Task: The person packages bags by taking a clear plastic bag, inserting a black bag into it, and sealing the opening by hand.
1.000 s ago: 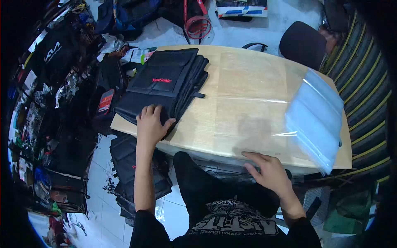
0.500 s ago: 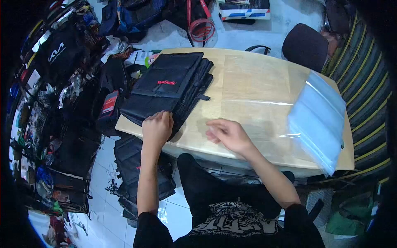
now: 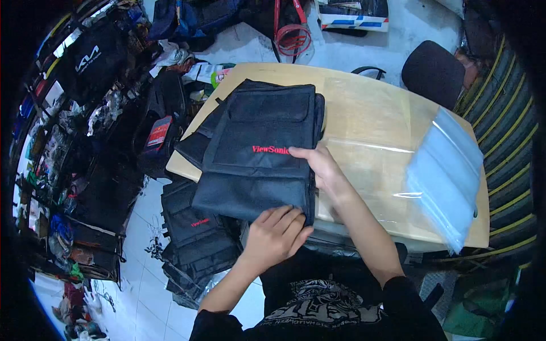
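Note:
A flat black fabric bag (image 3: 259, 128) with red ViewSonic lettering lies over other black bags (image 3: 196, 145) at the left part of the table. My right hand (image 3: 323, 167) grips its right edge, thumb on top beside the lettering and the other fingers hidden underneath. At the lower right corner, my left hand (image 3: 276, 236) has its fingers bent over the front edge of the same bag. That corner reaches past the table's front edge. Further right on the tabletop rests a pack of pale blue sheets in clear plastic (image 3: 446, 176).
The wooden table (image 3: 364, 108) has a clear plastic sheet over part of it. More black bags (image 3: 199, 238) are piled on the floor at the left. A dark chair (image 3: 432, 74) stands behind the table, and crowded shelves (image 3: 96, 119) line the left side.
The top bag has been pulled right and turned straighter towards me, uncovering bags beneath. My right hand has gone from empty to gripping its edge; my left hand has moved right and down.

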A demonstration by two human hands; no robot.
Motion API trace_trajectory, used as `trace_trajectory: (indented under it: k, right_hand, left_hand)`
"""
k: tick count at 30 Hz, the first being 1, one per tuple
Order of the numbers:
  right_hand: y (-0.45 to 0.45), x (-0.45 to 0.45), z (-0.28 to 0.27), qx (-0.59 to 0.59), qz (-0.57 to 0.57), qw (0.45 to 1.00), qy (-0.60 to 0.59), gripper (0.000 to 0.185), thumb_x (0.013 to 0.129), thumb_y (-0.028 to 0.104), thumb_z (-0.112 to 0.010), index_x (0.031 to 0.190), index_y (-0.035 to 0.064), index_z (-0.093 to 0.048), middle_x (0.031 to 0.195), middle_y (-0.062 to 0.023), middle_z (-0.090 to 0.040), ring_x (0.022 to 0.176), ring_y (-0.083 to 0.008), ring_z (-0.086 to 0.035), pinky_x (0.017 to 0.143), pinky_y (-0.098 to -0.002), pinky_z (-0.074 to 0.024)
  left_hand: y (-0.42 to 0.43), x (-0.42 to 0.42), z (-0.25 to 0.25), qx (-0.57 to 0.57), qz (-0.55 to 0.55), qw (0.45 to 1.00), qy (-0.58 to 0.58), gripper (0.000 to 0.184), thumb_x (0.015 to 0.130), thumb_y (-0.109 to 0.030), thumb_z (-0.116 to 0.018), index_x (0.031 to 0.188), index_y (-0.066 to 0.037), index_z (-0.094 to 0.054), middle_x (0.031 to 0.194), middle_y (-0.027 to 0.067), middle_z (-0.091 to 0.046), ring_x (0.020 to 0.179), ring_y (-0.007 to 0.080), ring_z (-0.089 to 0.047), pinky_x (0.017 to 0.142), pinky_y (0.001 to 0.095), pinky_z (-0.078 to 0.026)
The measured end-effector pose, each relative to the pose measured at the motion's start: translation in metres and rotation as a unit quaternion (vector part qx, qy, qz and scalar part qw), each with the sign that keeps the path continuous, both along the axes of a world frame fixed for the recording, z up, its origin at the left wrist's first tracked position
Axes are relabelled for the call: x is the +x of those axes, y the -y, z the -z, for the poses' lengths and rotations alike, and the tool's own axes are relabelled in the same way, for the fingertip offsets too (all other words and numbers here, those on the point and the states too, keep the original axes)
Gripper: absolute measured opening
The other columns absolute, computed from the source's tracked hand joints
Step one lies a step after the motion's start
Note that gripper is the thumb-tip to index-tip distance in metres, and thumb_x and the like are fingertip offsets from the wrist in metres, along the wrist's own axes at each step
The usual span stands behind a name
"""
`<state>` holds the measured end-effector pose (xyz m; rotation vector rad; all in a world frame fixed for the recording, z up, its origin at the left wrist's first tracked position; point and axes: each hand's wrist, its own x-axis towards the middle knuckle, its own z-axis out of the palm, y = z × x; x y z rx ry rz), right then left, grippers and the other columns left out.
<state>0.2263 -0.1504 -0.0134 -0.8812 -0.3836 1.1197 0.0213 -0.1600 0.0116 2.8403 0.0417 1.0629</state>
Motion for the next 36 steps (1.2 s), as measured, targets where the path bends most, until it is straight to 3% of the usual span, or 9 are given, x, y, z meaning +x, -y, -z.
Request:
trace_trajectory:
  k: [2, 6, 12, 17, 20, 22, 27, 34, 36]
  right_hand:
    - [0.008, 0.004, 0.003, -0.005, 0.011, 1.000, 0.020, 0.034, 0.081, 0.000, -0.065, 0.114, -0.0080, -0.059, 0.107, -0.0184, -0.066, 0.090, -0.0254, -0.067, 0.084, -0.0385, -0.0553]
    - [0.038, 0.016, -0.010, -0.045, 0.001, 0.998, 0.041, 0.047, 0.077, 0.001, -0.068, 0.122, -0.0043, -0.053, 0.113, -0.0183, -0.063, 0.098, -0.0268, -0.064, 0.089, -0.0383, -0.0520]
    - [0.081, 0.025, -0.007, -0.050, 0.007, 0.996, 0.067, 0.059, 0.073, 0.004, -0.074, 0.125, -0.0064, -0.049, 0.115, -0.0191, -0.061, 0.099, -0.0260, -0.064, 0.088, -0.0375, -0.0526]
    - [0.110, 0.025, -0.026, -0.040, 0.035, 0.992, 0.117, 0.056, 0.072, 0.003, -0.075, 0.121, -0.0103, -0.051, 0.109, -0.0188, -0.064, 0.100, -0.0251, -0.064, 0.088, -0.0366, -0.0521]
    - [0.116, 0.031, -0.016, -0.011, 0.044, 0.987, 0.157, 0.054, 0.073, 0.005, -0.076, 0.117, -0.0147, -0.052, 0.109, -0.0210, -0.064, 0.097, -0.0243, -0.065, 0.088, -0.0364, -0.0515]
    - [0.119, 0.029, -0.017, -0.018, 0.048, 0.979, 0.196, 0.055, 0.073, 0.006, -0.077, 0.116, -0.0163, -0.052, 0.110, -0.0220, -0.063, 0.095, -0.0238, -0.065, 0.087, -0.0361, -0.0518]
    - [0.134, 0.029, -0.022, -0.023, 0.043, 0.985, 0.163, 0.053, 0.070, 0.004, -0.078, 0.118, -0.0071, -0.058, 0.111, -0.0147, -0.066, 0.098, -0.0198, -0.064, 0.089, -0.0325, -0.0502]
    - [0.150, 0.038, -0.029, -0.010, 0.054, 0.975, 0.213, 0.065, 0.065, 0.005, -0.073, 0.125, -0.0052, -0.052, 0.113, -0.0144, -0.064, 0.100, -0.0234, -0.063, 0.093, -0.0346, -0.0470]
    - [0.156, 0.040, -0.027, -0.017, 0.057, 0.980, 0.188, 0.063, 0.062, 0.003, -0.071, 0.122, -0.0048, -0.055, 0.112, -0.0143, -0.065, 0.099, -0.0246, -0.063, 0.093, -0.0347, -0.0471]
  left_hand:
    - [-0.017, -0.016, -0.010, -0.086, -0.031, 0.996, 0.022, 0.021, 0.077, -0.021, -0.071, 0.088, -0.004, -0.063, 0.091, 0.0099, -0.067, 0.086, 0.0272, -0.065, 0.073, 0.0380, -0.051]
    - [-0.110, -0.030, -0.006, -0.186, -0.369, 0.903, 0.116, 0.033, 0.088, -0.024, -0.064, 0.107, 0.003, -0.061, 0.103, 0.0206, -0.064, 0.092, 0.0365, -0.063, 0.082, 0.0406, -0.049]
    - [-0.154, -0.032, -0.006, -0.624, -0.221, 0.749, 0.025, 0.062, 0.092, -0.051, -0.057, 0.126, 0.001, -0.054, 0.108, 0.0058, -0.064, 0.083, 0.0136, -0.058, 0.067, 0.0233, -0.045]
    - [-0.130, -0.032, -0.001, -0.808, -0.052, 0.574, 0.123, 0.061, 0.090, -0.045, -0.062, 0.128, 0.002, -0.051, 0.125, 0.0127, -0.059, 0.110, 0.0247, -0.059, 0.094, 0.0384, -0.048]
    - [-0.111, -0.032, -0.007, -0.804, 0.051, 0.579, 0.124, 0.063, 0.088, -0.043, -0.066, 0.128, 0.003, -0.050, 0.123, 0.0145, -0.060, 0.111, 0.0253, -0.059, 0.094, 0.0365, -0.047]
    - [-0.092, -0.019, -0.024, -0.742, 0.011, 0.667, 0.073, 0.062, 0.082, -0.027, -0.074, 0.128, 0.007, -0.048, 0.118, 0.0170, -0.061, 0.106, 0.0256, -0.061, 0.093, 0.0376, -0.049]
    - [-0.087, -0.009, -0.024, -0.817, 0.033, 0.564, 0.113, 0.065, 0.074, -0.013, -0.077, 0.127, 0.008, -0.046, 0.115, 0.0193, -0.062, 0.104, 0.0286, -0.062, 0.094, 0.0400, -0.049]
    - [-0.071, 0.001, -0.016, -0.795, 0.105, 0.587, 0.110, 0.071, 0.062, 0.003, -0.076, 0.127, 0.010, -0.046, 0.116, 0.0220, -0.061, 0.101, 0.0338, -0.063, 0.094, 0.0422, -0.050]
    - [-0.067, 0.006, -0.016, -0.812, 0.096, 0.566, 0.100, 0.073, 0.063, -0.004, -0.075, 0.127, 0.011, -0.044, 0.115, 0.0234, -0.060, 0.102, 0.0352, -0.062, 0.097, 0.0437, -0.048]
